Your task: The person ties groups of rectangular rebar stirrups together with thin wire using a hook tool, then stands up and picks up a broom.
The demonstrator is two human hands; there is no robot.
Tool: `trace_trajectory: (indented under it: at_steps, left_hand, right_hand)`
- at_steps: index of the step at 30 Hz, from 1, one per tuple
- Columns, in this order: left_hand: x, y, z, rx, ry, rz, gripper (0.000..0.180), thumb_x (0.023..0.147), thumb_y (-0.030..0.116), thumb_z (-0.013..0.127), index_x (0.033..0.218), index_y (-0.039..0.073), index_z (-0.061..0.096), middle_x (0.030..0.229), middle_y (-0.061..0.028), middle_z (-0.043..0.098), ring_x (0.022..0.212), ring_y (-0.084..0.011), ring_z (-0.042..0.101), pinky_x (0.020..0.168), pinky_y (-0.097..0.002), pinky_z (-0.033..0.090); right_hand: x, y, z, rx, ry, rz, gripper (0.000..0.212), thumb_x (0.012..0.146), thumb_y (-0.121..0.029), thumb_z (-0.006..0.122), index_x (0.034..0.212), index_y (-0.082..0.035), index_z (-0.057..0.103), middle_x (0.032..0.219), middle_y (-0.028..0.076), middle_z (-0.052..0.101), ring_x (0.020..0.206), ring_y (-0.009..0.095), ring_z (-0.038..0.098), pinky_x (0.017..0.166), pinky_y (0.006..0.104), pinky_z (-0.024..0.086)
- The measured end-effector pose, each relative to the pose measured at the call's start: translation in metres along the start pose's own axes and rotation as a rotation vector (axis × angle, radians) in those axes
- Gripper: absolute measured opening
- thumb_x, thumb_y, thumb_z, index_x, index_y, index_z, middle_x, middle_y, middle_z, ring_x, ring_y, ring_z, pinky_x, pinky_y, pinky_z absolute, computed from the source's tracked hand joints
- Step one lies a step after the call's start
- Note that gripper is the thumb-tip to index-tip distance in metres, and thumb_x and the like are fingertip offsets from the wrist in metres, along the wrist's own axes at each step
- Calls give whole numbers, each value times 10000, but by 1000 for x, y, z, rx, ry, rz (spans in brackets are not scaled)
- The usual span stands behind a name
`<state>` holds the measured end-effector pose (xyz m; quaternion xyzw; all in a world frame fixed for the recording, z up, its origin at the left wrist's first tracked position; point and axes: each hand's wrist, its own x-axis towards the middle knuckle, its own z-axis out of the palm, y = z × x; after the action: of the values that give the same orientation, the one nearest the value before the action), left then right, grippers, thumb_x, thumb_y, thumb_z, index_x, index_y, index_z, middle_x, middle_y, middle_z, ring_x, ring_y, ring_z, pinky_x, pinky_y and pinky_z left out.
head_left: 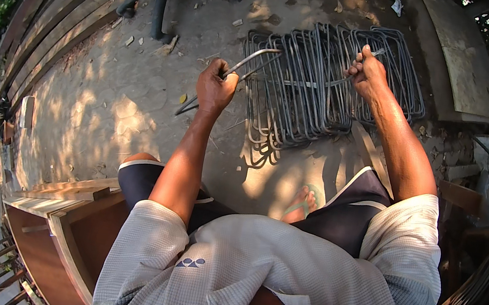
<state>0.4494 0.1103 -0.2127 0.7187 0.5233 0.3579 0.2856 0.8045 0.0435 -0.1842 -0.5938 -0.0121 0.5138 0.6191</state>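
Note:
A pile of bent steel stirrups (306, 92), dark rectangular loops, lies on the ground in front of me. To the left of the pile, my left hand (215, 87) is closed around a bent steel rod (252, 58). One end of it curves toward the pile, and a rod end shows below the fist. My right hand (367, 73) is raised over the right part of the pile, fingers curled in and thumb up. What lies in its fingers is too small to make out. A thin bar crosses the loops between the two hands.
Long wooden boards (61, 31) lean at the left. A dark metal stand (162, 9) is at the far left. A wooden box frame (62, 219) stands by my left side. At the far right is a flat panel (466, 67). My sandalled foot (302, 204) is near the pile.

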Motion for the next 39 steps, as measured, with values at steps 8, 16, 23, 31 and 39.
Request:
trace_trajectory:
  at_steps: [8, 16, 23, 31, 39]
  left_hand:
    - [-18, -44, -18, 433, -500, 332, 213, 745, 79, 657, 949, 85, 596, 1001, -110, 606, 1063, -315, 574, 1036, -525, 373]
    - [-86, -86, -9, 622, -444, 228, 245, 748, 71, 669, 988, 104, 632, 1291, -104, 519, 1301, -307, 436, 1074, -634, 303]
    - [-80, -111, -18, 393, -423, -408, 378, 802, 105, 675, 1174, 127, 619, 1347, -125, 546, 1314, -341, 454, 1004, -587, 425]
    - [-67, -185, -9, -881, -360, -1065, 449, 897, 25, 516, 1339, 63, 456, 1253, -212, 577, 1032, -362, 650, 848, -512, 557]
    - [-86, -160, 19, -689, -167, -1121, 760, 862, -68, 562, 1478, 102, 151, 1068, -231, 587, 808, -343, 683, 658, -460, 610]
  right_hand:
    - [-43, 10, 20, -121, -31, 41, 408, 1043, -398, 446, 732, -136, 475, 531, -21, 342, 446, 138, 333, 577, 353, 391]
    - [-164, 29, 81, -263, -133, -11, 454, 1051, -383, 436, 663, -148, 426, 520, -38, 309, 463, 118, 321, 616, 315, 391]
    - [-172, 28, 91, -65, -105, -95, 441, 1045, -379, 458, 673, -145, 422, 536, -41, 332, 468, 108, 314, 572, 292, 367]
    - [-240, 51, 149, -258, -458, -223, 476, 1017, -346, 538, 615, -124, 414, 564, -22, 372, 499, 89, 313, 538, 270, 340]
    - [-258, 49, 135, -531, -491, -258, 451, 1035, -320, 495, 632, -128, 424, 542, -25, 343, 487, 86, 326, 544, 280, 342]
